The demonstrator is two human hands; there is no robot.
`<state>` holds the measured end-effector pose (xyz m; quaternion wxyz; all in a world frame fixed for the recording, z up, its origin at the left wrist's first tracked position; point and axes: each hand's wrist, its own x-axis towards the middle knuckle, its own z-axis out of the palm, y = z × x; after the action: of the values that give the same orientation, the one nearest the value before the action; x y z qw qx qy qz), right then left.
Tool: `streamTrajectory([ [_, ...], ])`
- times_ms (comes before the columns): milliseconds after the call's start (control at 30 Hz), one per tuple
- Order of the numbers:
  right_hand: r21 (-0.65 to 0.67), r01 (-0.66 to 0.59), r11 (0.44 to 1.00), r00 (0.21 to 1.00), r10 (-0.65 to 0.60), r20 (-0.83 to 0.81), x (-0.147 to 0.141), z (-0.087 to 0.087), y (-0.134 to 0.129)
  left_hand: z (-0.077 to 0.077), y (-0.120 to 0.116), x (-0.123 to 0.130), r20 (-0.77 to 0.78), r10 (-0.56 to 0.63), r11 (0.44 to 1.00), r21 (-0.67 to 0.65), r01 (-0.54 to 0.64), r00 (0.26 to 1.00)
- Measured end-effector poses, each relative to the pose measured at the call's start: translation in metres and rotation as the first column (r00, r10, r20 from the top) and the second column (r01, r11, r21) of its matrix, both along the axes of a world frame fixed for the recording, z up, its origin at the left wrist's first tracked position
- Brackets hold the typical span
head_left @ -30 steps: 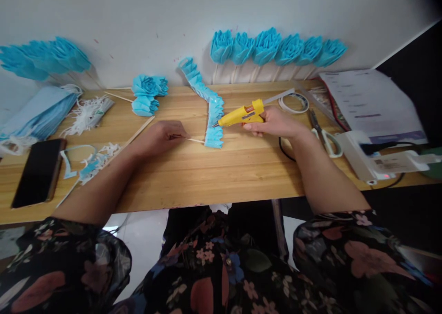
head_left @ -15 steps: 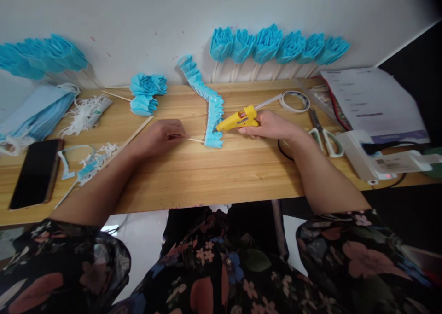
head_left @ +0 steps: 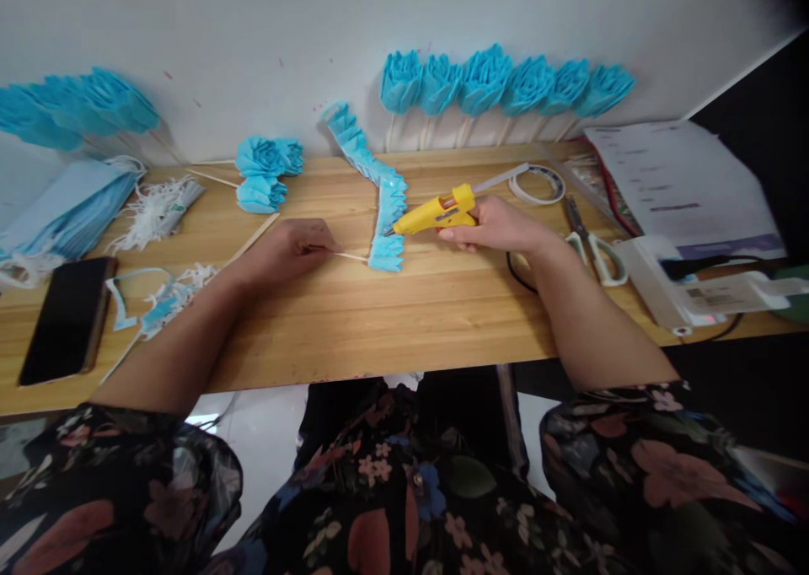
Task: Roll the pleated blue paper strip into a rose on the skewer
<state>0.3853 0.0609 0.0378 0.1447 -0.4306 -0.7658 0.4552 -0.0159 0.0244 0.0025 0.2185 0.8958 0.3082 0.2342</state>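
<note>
My left hand [head_left: 297, 250] pinches a thin wooden stick [head_left: 354, 258], whose far end meets the lower end of a pleated light-blue strip [head_left: 390, 200]. That strip lies bent on the table, its upper end leaning against the wall. In my right hand [head_left: 499, 223] is a yellow hot glue gun [head_left: 437, 211] with a clear glue stick [head_left: 502, 177] poking out of its back. The gun's nozzle is at the strip's lower part; whether it touches is too small to tell.
Blue flowers on sticks [head_left: 490, 79] lean against the wall. On the left are loose flower heads [head_left: 260, 170], face masks [head_left: 76, 208] and a phone [head_left: 66, 320]. On the right lie a tape roll [head_left: 537, 185], scissors [head_left: 591, 242], a power strip [head_left: 657, 284] and papers [head_left: 683, 187].
The glue gun's nozzle has shifted slightly left and up along the pleated strip, and the gun has tilted a little. My left hand still holds the stick in about the same place.
</note>
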Motion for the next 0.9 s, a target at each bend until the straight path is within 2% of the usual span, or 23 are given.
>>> streamTrajectory([
  [133,0.007,-0.004,1.0,1.0,0.004,-0.002,-0.0003,-0.0027,0.0005,-0.0007,0.0006,-0.0009,-0.002,-0.023,1.0,0.017,0.023,1.0],
  [267,0.028,-0.033,0.999,0.998,0.031,0.063,-0.0044,-0.0049,0.0005,-0.0037,-0.0001,-0.0005,0.012,-0.006,0.999,0.046,0.006,1.0],
  [433,0.067,-0.041,0.997,0.993,0.033,0.117,-0.0075,-0.0062,0.0007,-0.0034,-0.0006,-0.0003,0.007,-0.017,1.0,0.02,0.017,1.0],
  [700,0.03,-0.032,0.999,0.999,0.032,-0.017,-0.004,-0.0018,-0.0018,-0.0026,-0.0003,-0.0004,0.008,-0.023,0.999,0.025,0.023,1.0],
  [900,0.013,-0.065,0.998,0.995,0.063,0.073,-0.0037,-0.0027,-0.0007,-0.001,-0.0002,-0.0012,-0.009,-0.015,1.0,-0.015,0.015,1.0],
])
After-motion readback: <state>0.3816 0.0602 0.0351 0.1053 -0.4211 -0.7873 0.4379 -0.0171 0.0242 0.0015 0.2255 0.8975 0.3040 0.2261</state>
